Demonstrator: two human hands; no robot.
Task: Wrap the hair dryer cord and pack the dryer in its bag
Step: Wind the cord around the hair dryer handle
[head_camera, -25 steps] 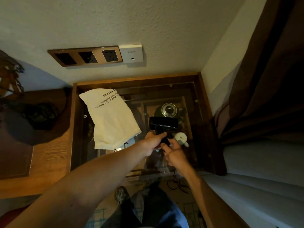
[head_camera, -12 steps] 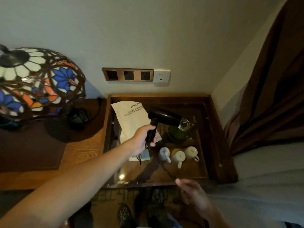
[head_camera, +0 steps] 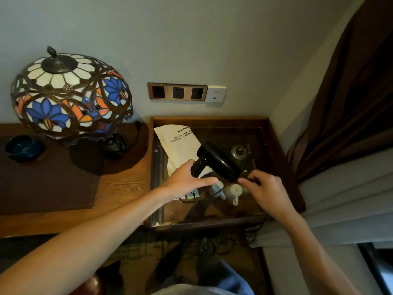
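A black hair dryer (head_camera: 220, 161) is held above the glass-topped side table (head_camera: 278, 145). My left hand (head_camera: 187, 180) grips its handle from below. My right hand (head_camera: 265, 188) pinches something dark, apparently the black cord, just beside the barrel's near end. A loop of the cord (head_camera: 191, 200) droops under my left hand and trails off past the table's front edge. The cream cloth bag (head_camera: 180, 145) with dark print lies flat on the glass, behind and left of the dryer.
Under the glass sit a teapot (head_camera: 239, 152) and small white cups (head_camera: 234, 191). A stained-glass lamp (head_camera: 70, 99) and a dark bowl (head_camera: 22, 145) stand on the wooden desk at left. Wall sockets (head_camera: 177, 92) are above the table, a brown curtain (head_camera: 350, 103) and a bed at right.
My right hand rose from below the table edge to the dryer's barrel end. The dryer tilted so its barrel points down to the right. The view swung left, showing more of the lamp.
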